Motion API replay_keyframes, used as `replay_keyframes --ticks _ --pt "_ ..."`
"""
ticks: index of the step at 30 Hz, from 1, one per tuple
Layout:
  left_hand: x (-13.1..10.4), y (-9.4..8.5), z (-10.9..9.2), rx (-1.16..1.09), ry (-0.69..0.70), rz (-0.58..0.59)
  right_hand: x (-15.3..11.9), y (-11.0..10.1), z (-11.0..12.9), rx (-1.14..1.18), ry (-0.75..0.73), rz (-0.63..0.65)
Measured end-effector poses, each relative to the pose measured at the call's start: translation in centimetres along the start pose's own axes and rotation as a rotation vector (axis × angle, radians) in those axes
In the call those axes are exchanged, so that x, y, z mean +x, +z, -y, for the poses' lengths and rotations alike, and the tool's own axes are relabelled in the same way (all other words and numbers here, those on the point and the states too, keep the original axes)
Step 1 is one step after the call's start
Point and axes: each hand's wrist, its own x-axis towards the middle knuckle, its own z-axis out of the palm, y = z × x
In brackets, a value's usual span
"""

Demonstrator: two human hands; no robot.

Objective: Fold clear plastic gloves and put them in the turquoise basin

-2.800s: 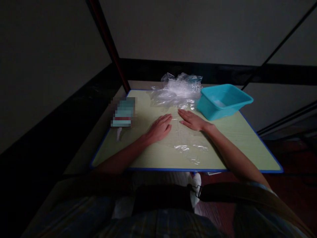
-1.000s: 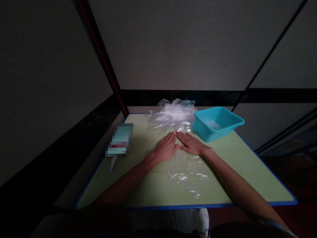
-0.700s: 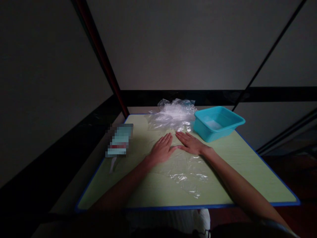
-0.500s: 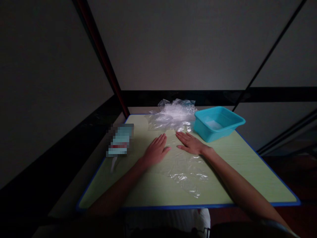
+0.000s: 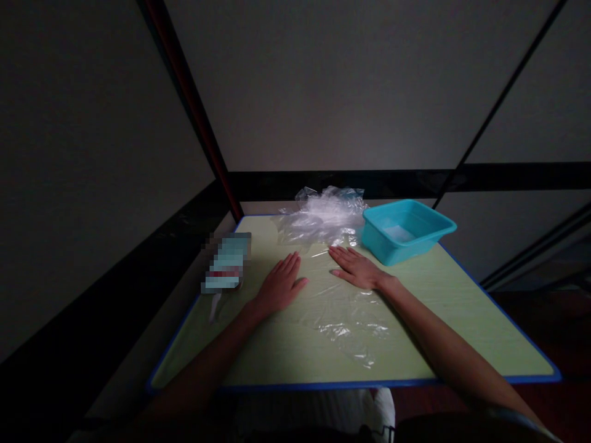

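Note:
A clear plastic bag (image 5: 341,329) lies spread on the pale yellow-green table (image 5: 480,332), wrinkled and shiny toward its near end. My right hand (image 5: 354,267) rests flat on its right side, palm down, fingers stretched out toward the far left. On the left, my left hand (image 5: 281,284) also lies palm down with its fingers extended and thumb apart. It seems to press on the bag's left part, though the film's edge there is hard to make out. Neither hand grasps anything.
Beyond my hands a heap of crumpled clear plastic bags (image 5: 323,215) sits at the table's far edge. A turquoise basin (image 5: 392,246) with something whitish inside stands at the back right. A blurred-out pale item (image 5: 226,261) is at the left edge. Walls (image 5: 323,86) rise behind and left.
My left hand has slid a little to the left, so the gap between my hands is wider. My right hand stays in place.

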Motion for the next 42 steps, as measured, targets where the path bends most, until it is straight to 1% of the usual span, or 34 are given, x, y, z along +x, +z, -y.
replay_keyframes --ticks 4,7,12,16,19,23,27,29,31,33,36,39,42 --pt "0.2 0.1 0.0 -0.052 -0.011 -0.022 -0.2 -0.2 -0.3 0.212 0.061 -0.123" --pt "0.3 0.1 0.2 -0.102 -0.019 -0.050 -0.6 -0.7 -0.4 0.285 0.084 -0.202" --pt "0.4 -0.2 0.7 -0.169 -0.040 -0.116 -0.8 -1.2 0.2 0.286 0.017 -0.232" --pt "0.4 -0.6 0.3 -0.177 -0.021 -0.126 -0.6 -1.2 0.6 0.256 -0.021 -0.223" --pt "0.4 -1.1 -0.9 -0.160 -0.005 -0.118 -0.5 -1.1 0.6 0.213 0.005 -0.232" --pt "0.3 -1.9 -4.1 -0.142 0.056 -0.072 -1.4 -0.8 1.5 0.139 0.084 -0.236" --pt "-0.5 -2.0 -7.4 -0.092 0.141 -0.015 -4.4 -0.1 4.4 0.073 0.133 -0.217" --pt "-1.0 -1.6 -8.5 -0.038 0.178 -0.001 -6.4 0.5 6.2 -0.010 0.171 -0.198" --pt "-1.4 -1.1 -9.1 0.001 0.199 -0.004 -8.1 1.0 7.8 -0.062 0.176 -0.183" --pt "-1.7 -0.6 -9.2 0.021 0.203 0.001 -9.3 1.6 8.9 -0.094 0.159 -0.170" --pt "-2.1 -0.2 -8.7 0.041 0.193 0.025 -10.1 2.1 9.4 -0.134 0.154 -0.160" --pt "-2.7 -0.3 -7.4 0.069 0.169 0.026 -10.1 2.1 9.3 -0.153 0.158 -0.158" --pt "-3.9 -0.4 -5.4 0.093 0.136 -0.004 -10.0 2.0 9.3 -0.161 0.158 -0.156"
